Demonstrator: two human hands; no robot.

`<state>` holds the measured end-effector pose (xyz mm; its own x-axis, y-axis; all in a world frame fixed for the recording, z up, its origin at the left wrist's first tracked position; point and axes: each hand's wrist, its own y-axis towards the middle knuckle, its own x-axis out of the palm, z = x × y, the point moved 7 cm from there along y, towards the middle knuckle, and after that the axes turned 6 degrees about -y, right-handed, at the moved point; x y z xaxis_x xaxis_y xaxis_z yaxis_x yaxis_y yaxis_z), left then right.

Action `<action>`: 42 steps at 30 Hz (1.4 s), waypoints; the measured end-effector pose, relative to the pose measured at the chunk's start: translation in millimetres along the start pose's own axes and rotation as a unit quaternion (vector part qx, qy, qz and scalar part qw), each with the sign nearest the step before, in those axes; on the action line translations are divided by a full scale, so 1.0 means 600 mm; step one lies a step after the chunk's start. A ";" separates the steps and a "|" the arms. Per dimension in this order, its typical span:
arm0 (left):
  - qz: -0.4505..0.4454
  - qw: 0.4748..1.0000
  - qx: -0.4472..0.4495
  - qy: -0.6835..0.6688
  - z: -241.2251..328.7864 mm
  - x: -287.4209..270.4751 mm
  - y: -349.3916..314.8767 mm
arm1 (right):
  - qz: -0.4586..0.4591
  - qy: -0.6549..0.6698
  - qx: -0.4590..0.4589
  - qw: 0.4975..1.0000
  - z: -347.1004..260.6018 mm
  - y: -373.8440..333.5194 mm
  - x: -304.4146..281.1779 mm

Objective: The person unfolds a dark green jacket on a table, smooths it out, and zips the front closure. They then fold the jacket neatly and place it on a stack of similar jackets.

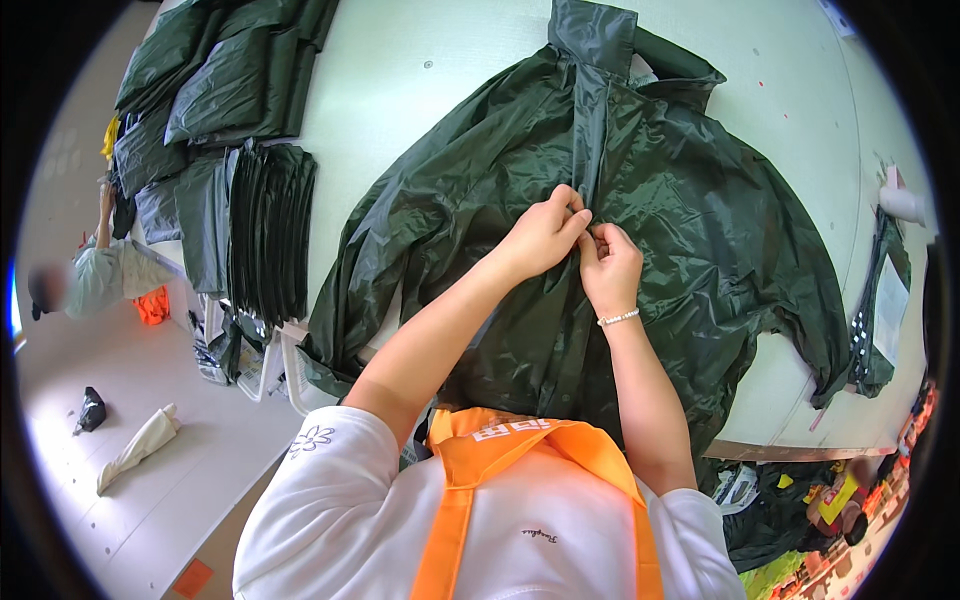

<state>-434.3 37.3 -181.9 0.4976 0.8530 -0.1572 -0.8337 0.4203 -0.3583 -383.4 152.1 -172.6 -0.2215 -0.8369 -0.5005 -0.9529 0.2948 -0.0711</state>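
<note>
A dark green, shiny jacket (690,210) lies spread on the pale table, its collar at the far side and its sleeves out to left and right. My left hand (547,232) pinches the front placket (590,130) of the jacket about midway down. Close beside it, my right hand (610,268) also has its fingertips pinched on the placket edge, a beaded bracelet on that wrist. The two hands nearly touch. Whatever small fastening may be between the fingertips is hidden.
Stacks of folded dark green garments (230,90) stand at the table's left. A folded green piece with a white sheet (885,310) lies at the right edge. More dark garments (780,510) are heaped below right. Another person (100,275) is far left, beside an orange bag (152,306).
</note>
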 end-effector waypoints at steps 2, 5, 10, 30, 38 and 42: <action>0.089 0.973 0.132 0.170 0.040 -0.021 -0.044 | 0.002 0.009 0.010 1.000 0.016 -0.007 0.002; 0.208 0.900 0.173 0.342 0.041 -0.059 -0.150 | -0.023 -0.122 -0.030 0.992 -0.002 -0.066 -0.064; 0.173 0.854 0.003 0.491 -0.130 -0.127 -0.269 | -0.008 -0.463 0.051 0.885 0.100 -0.252 -0.210; 0.114 0.922 -0.009 0.370 0.015 0.012 -0.091 | 0.022 -0.094 0.004 0.995 0.039 -0.105 -0.112; 0.020 0.948 -0.050 0.313 -0.052 0.073 -0.045 | 0.112 -0.111 -0.029 0.987 0.054 -0.132 -0.058; -0.082 0.992 -0.091 -0.020 -0.069 0.078 -0.058 | 0.122 -0.154 -0.051 0.979 0.058 -0.127 -0.050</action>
<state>-372.2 50.0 -214.7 0.6097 0.7912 -0.0479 -0.6837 0.4944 -0.5367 -296.8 170.4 -182.2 -0.3883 -0.5637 -0.7290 -0.8983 0.4082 0.1628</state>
